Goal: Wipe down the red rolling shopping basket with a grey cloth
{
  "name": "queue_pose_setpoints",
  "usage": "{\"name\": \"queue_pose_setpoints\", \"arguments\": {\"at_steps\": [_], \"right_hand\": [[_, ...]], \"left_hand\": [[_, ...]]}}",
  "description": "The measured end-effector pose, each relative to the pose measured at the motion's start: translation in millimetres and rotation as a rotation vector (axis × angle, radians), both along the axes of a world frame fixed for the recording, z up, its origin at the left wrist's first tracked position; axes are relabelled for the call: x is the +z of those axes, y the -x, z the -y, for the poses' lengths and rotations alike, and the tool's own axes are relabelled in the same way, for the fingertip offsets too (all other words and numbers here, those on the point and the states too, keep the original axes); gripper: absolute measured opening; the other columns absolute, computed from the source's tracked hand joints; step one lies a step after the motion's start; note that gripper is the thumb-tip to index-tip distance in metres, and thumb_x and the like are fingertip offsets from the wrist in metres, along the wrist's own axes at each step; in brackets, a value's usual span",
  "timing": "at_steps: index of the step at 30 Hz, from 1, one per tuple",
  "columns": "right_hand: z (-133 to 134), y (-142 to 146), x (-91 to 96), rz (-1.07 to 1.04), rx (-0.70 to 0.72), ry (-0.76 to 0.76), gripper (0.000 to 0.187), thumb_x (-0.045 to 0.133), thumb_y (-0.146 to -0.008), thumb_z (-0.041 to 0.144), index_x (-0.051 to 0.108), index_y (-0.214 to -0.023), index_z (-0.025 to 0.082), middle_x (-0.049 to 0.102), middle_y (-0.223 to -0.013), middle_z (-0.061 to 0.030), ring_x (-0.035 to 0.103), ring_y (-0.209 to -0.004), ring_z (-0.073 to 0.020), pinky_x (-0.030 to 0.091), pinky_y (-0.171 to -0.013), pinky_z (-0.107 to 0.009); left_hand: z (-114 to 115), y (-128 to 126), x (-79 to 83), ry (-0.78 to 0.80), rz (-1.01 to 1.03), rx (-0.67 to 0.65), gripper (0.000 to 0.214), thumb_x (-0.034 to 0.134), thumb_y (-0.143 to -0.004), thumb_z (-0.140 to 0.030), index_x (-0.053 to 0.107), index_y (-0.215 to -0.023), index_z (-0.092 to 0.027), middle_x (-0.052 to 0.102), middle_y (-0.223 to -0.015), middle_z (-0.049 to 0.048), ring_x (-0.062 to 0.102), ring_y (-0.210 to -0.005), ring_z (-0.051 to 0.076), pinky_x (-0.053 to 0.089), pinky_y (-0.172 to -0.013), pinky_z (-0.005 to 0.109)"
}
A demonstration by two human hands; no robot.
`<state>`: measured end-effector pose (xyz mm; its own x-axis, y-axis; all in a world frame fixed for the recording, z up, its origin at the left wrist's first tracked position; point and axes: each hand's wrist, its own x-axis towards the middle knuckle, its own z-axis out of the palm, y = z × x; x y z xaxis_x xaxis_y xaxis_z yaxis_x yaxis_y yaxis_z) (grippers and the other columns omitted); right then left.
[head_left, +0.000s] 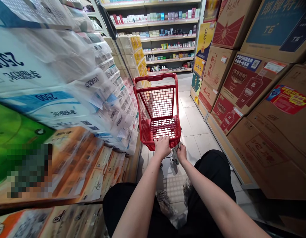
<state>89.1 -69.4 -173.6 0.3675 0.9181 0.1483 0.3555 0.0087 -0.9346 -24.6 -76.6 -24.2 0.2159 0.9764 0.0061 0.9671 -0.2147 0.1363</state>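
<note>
A red plastic rolling shopping basket point(156, 120) with mesh sides stands on the floor in front of me, and nothing shows inside it. My left hand point(163, 147) has its fingers hooked over the basket's near rim. Just to the right of that corner, my right hand point(182, 152) is closed around a crumpled grey cloth point(176, 153). The cloth hangs close to the basket's lower right side, near a small wheel. Its lower end is partly hard to make out.
Packs of tissue paper point(68, 79) are piled high on the left, above orange-brown packages point(93, 165). Stacked cardboard cartons point(254, 79) line the right side. Shelves point(165, 49) with small boxes and bottles stand at the aisle's far end. Between them runs a tiled floor point(192, 122).
</note>
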Motion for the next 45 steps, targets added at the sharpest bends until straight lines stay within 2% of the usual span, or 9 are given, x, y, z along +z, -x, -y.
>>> {"name": "queue_pose_setpoints", "arguments": {"at_steps": [3, 7, 13, 17, 20, 23, 35, 40, 45], "right_hand": [[-7.2, -12.5, 0.1, -0.009, 0.078, 0.047, 0.011, 0.042, -0.064, 0.021, 0.053, -0.062, 0.019, 0.056, -0.063, -0.0004, 0.049, -0.063, -0.015, 0.041, -0.061, -0.025], [-14.8, -21.7, 25.4, -0.038, 0.039, 0.073, 0.013, 0.045, -0.07, 0.025, 0.055, -0.066, 0.019, 0.058, -0.061, -0.0011, 0.048, -0.057, -0.0148, 0.036, -0.052, -0.023], [-7.2, -24.0, 60.7, 0.005, 0.012, -0.132, 0.021, 0.043, -0.081, 0.031, 0.058, -0.087, 0.018, 0.063, -0.086, -0.0063, 0.055, -0.079, -0.0187, 0.042, -0.071, -0.028], [0.2, -17.7, 28.8, 0.018, 0.02, -0.128, 0.03, 0.042, -0.082, 0.028, 0.054, -0.105, 0.015, 0.058, -0.104, -0.012, 0.054, -0.095, -0.0218, 0.041, -0.083, -0.034], [3.6, -12.2, -5.5, -0.004, 0.067, 0.001, 0.03, 0.046, -0.076, 0.026, 0.054, -0.102, 0.014, 0.059, -0.097, -0.0107, 0.055, -0.087, -0.0219, 0.043, -0.079, -0.034], [5.4, -9.5, -17.5, -0.006, 0.067, 0.043, 0.029, 0.048, -0.074, 0.026, 0.055, -0.1, 0.014, 0.059, -0.094, -0.0093, 0.055, -0.084, -0.0215, 0.043, -0.077, -0.034], [14.2, -17.1, 64.7, -0.276, 0.04, -0.153, 0.036, 0.053, -0.082, 0.04, 0.057, -0.106, 0.014, 0.064, -0.096, -0.0089, 0.06, -0.086, -0.0196, 0.047, -0.079, -0.033], [15.9, -47.9, 85.8, -0.019, -0.03, -0.332, 0.032, 0.052, -0.086, 0.04, 0.06, -0.106, 0.016, 0.058, -0.107, -0.0104, 0.056, -0.101, -0.0206, 0.044, -0.091, -0.036], [1.5, -65.2, 102.5, 0.301, 0.175, -0.467, 0.032, 0.044, -0.091, 0.032, 0.057, -0.118, 0.02, 0.052, -0.122, -0.0123, 0.049, -0.114, -0.0223, 0.042, -0.097, -0.039]], "left_hand": [[-1.0, 0.6, -1.8, -0.028, 0.002, -0.008, 0.031, 0.046, -0.069, -0.01, 0.046, -0.098, -0.021, 0.057, -0.108, 0.0066, 0.045, -0.105, 0.025, 0.031, -0.087, 0.043], [-2.5, -1.9, -1.7, -0.015, 0.001, 0.002, 0.032, 0.047, -0.069, -0.01, 0.046, -0.099, -0.022, 0.056, -0.109, 0.0066, 0.045, -0.105, 0.025, 0.031, -0.087, 0.043], [-4.3, -5.7, 1.4, 0.02, 0.006, 0.008, 0.03, 0.046, -0.073, -0.013, 0.046, -0.101, -0.022, 0.055, -0.113, 0.0073, 0.042, -0.11, 0.026, 0.03, -0.09, 0.046], [-5.3, -4.8, 0.5, 0.014, 0.005, -0.005, 0.029, 0.046, -0.072, -0.014, 0.046, -0.1, -0.022, 0.055, -0.111, 0.007, 0.043, -0.108, 0.026, 0.031, -0.089, 0.046], [-5.0, -4.1, -1.1, 0.023, -0.004, -0.006, 0.028, 0.048, -0.072, -0.015, 0.046, -0.099, -0.021, 0.056, -0.11, 0.0068, 0.044, -0.107, 0.025, 0.031, -0.087, 0.044], [-3.8, -3.6, -1.7, 0.022, -0.004, -0.004, 0.028, 0.048, -0.073, -0.018, 0.046, -0.1, -0.021, 0.056, -0.109, 0.007, 0.044, -0.106, 0.025, 0.032, -0.087, 0.044], [-1.2, 1.0, -3.0, -0.012, 0.203, -0.046, 0.057, 0.046, -0.07, -0.013, 0.04, -0.126, -0.021, 0.055, -0.121, 0.009, 0.047, -0.113, 0.026, 0.033, -0.094, 0.045], [-1.6, 44.4, 2.5, -0.174, 0.369, -0.168, 0.054, 0.041, -0.071, -0.01, 0.045, -0.124, -0.02, 0.052, -0.127, 0.0073, 0.046, -0.119, 0.02, 0.028, -0.107, 0.04], [-2.0, 87.7, -3.3, -0.202, 0.064, -0.139, 0.021, 0.047, -0.078, -0.023, 0.059, -0.095, -0.023, 0.064, -0.101, 0.0038, 0.055, -0.102, 0.022, 0.007, -0.114, 0.049]]}}
